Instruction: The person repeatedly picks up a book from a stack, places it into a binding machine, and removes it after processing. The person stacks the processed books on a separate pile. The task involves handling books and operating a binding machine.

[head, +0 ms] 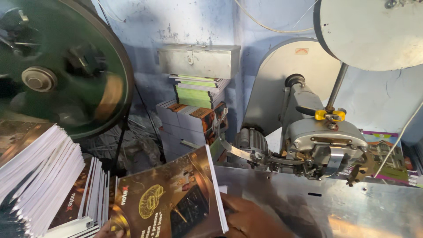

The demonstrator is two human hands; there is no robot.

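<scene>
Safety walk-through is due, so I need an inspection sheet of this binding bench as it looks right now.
Surface: bare metal table, scuffed, shiny.
Job's things: brown notebook, tilted over the table's edge; stitching machine behind.
Clutter: fanned notebook stacks left; piled books under a grey metal box.
Hands: right hand under the notebook's edge; left hand barely in view at its bottom corner.
Cables: white cord right; metal strip feeding the machine.
Surroundings: green flywheel blurred; peeling blue wall.
</scene>
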